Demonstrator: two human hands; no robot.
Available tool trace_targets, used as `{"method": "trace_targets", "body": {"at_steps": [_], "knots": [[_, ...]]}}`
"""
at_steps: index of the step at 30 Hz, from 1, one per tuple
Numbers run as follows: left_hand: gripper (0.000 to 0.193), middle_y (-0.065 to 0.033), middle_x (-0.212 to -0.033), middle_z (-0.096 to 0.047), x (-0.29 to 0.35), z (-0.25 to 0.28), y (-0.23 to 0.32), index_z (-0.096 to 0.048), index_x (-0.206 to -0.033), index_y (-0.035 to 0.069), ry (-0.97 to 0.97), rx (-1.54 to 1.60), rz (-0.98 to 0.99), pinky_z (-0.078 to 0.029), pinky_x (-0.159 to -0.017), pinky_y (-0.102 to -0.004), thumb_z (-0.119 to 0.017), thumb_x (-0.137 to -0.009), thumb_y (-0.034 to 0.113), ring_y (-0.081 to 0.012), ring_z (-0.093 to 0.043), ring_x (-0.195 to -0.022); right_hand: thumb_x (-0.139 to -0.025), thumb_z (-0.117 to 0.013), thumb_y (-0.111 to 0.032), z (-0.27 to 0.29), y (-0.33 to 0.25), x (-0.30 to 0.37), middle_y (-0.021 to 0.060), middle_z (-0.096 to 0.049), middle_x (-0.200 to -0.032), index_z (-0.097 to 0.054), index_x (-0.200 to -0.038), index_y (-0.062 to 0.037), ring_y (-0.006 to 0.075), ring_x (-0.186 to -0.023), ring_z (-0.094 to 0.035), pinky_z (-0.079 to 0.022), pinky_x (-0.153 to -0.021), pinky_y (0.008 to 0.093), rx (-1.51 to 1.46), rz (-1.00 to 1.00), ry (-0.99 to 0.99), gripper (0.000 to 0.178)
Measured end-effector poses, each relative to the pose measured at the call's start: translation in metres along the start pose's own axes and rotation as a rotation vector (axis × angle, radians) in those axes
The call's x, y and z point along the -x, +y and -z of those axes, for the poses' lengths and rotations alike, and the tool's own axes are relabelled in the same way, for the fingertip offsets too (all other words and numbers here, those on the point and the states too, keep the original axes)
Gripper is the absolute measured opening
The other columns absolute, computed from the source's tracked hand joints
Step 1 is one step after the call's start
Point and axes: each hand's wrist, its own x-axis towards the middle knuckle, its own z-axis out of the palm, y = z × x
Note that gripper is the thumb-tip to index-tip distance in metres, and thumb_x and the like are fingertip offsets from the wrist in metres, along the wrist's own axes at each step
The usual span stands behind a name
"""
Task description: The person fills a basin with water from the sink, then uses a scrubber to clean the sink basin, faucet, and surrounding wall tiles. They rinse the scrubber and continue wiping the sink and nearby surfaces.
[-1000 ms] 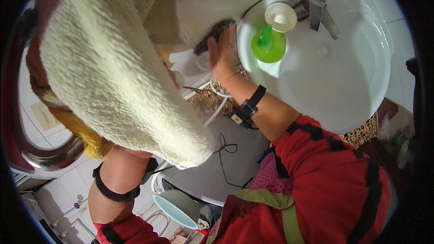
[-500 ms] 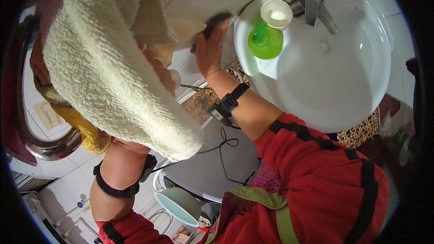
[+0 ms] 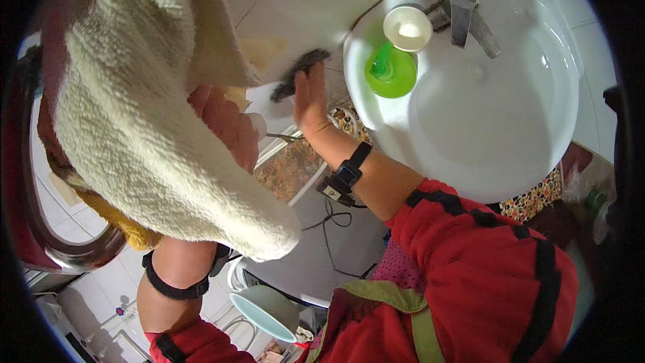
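My right hand (image 3: 311,102) reaches to the wall left of the sink. Its fingers are straight and close together, with a black fuzzy strip (image 3: 300,74) at the fingertips, against the white wall tiles. What this strip is I cannot make out. A cream towel (image 3: 148,114) hangs large in front of my left arm. Beyond its right edge part of my left hand (image 3: 228,128) shows, next to a small white thing (image 3: 257,124) with a dark prong. The towel hides most of those fingers, so their grip is unclear.
The white sink (image 3: 490,114) with its metal tap (image 3: 461,13) stands at the right. On its left rim are a white cup (image 3: 408,29) and a green pump bottle (image 3: 393,74). A mustard towel (image 3: 124,222) hangs at left; a pale blue basin (image 3: 267,312) sits below.
My right hand has moved a little down and left along the wall, and the black strip with it. The towel's lower corner hangs slightly lower in view.
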Motion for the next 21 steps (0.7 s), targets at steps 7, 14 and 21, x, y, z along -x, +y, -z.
{"method": "trace_targets", "body": {"at_steps": [7, 14, 21], "knots": [[0.027, -0.01, -0.099, -0.056, 0.001, -0.005, -0.002, -0.059, -0.091, 0.005, 0.046, -0.099, -0.055, -0.025, -0.112, -0.0458, -0.067, -0.075, 0.026, -0.0251, -0.048, -0.115, -0.099, -0.04, -0.017, -0.008, -0.017, 0.002, 0.0186, -0.014, -0.154, -0.009, -0.148, 0.0033, 0.0265, -0.14, -0.021, -0.015, -0.116, 0.0402, 0.679, 0.164, -0.058, 0.062], [0.047, -0.0096, -0.097, -0.057, -0.003, -0.005, 0.001, -0.053, -0.118, 0.004, 0.127, -0.074, -0.014, -0.032, -0.107, -0.0445, -0.065, -0.077, 0.02, -0.024, -0.052, -0.107, -0.095, -0.046, -0.016, -0.008, -0.031, -0.009, 0.0196, -0.031, -0.142, -0.024, -0.139, 0.0091, 0.0307, -0.127, -0.033, -0.02, -0.112, 0.0397, 0.015, -0.178, 0.103, 0.055], [0.067, -0.0178, -0.14, -0.044, -0.023, -0.03, -0.002, -0.032, -0.146, 0.01, 0.1, -0.21, 0.031, -0.034, -0.107, -0.0426, -0.055, -0.084, 0.014, -0.0322, -0.049, -0.119, -0.093, -0.046, -0.02, -0.013, -0.017, -0.004, 0.0261, -0.027, -0.143, -0.019, -0.139, 0.0125, 0.0323, -0.135, -0.025, -0.015, -0.115, 0.0436, -0.468, 0.021, 0.063, 0.062]]}}
